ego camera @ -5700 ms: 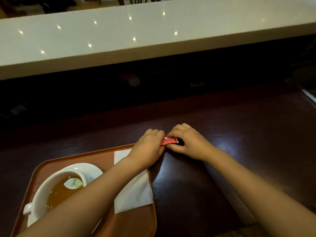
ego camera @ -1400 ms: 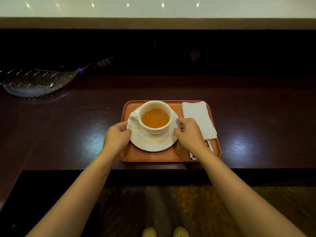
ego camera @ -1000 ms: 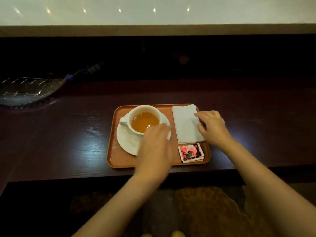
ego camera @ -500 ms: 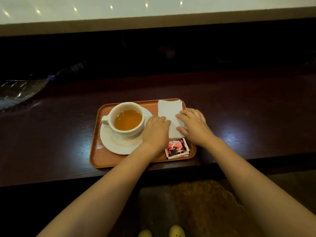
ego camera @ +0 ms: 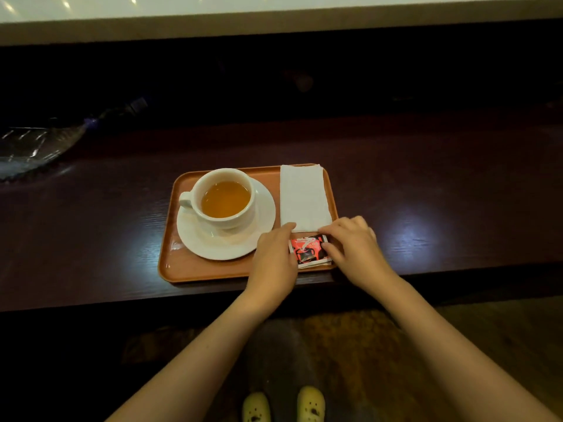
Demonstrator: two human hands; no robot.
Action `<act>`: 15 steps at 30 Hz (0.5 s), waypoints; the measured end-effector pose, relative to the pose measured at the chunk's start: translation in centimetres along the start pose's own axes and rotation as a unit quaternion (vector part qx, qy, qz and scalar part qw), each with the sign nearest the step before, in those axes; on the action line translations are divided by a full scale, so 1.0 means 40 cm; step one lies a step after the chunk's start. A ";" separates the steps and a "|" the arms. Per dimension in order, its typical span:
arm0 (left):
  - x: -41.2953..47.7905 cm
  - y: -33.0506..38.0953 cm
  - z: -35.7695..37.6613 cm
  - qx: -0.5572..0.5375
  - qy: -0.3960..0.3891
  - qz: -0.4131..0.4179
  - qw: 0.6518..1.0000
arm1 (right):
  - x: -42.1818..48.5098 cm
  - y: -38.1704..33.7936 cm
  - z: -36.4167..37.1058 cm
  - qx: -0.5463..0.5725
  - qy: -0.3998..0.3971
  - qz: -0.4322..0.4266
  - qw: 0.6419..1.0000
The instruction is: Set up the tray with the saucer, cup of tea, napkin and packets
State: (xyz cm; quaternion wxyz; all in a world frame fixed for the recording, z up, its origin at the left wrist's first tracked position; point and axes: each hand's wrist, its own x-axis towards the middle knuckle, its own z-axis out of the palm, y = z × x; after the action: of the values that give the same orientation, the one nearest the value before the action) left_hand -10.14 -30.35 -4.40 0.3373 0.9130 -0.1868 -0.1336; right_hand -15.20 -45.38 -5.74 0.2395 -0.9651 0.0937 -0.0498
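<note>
An orange tray (ego camera: 195, 268) lies on the dark wooden counter. On its left half a white cup of tea (ego camera: 224, 199) stands on a white saucer (ego camera: 213, 243). A folded white napkin (ego camera: 304, 197) lies along the tray's right side. Below it sit red and black packets (ego camera: 309, 250) in the near right corner. My left hand (ego camera: 274, 263) touches the packets' left edge, and my right hand (ego camera: 355, 248) touches their right edge with the fingertips. Both hands flank the packets without lifting them.
A clear glass dish (ego camera: 33, 150) sits at the far left of the counter (ego camera: 426, 214). A pale ledge (ego camera: 274, 22) runs across the back above a dark recess. The counter's near edge is just under the tray; floor and yellow shoes (ego camera: 283, 406) below.
Both hands left the saucer, passed over the napkin, and came down to the packets. The napkin now lies uncovered and the packets sit squarer in the corner.
</note>
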 end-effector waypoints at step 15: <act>0.007 -0.003 -0.036 0.059 -0.009 0.085 0.995 | -0.026 -0.050 -0.012 -0.042 -0.007 0.007 0.999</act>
State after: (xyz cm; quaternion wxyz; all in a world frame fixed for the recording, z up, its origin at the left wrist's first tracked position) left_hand -9.33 -29.58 -3.45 0.2915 0.9107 -0.2746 -0.1012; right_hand -15.95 -43.64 -4.41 0.2002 -0.9739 0.1004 -0.0373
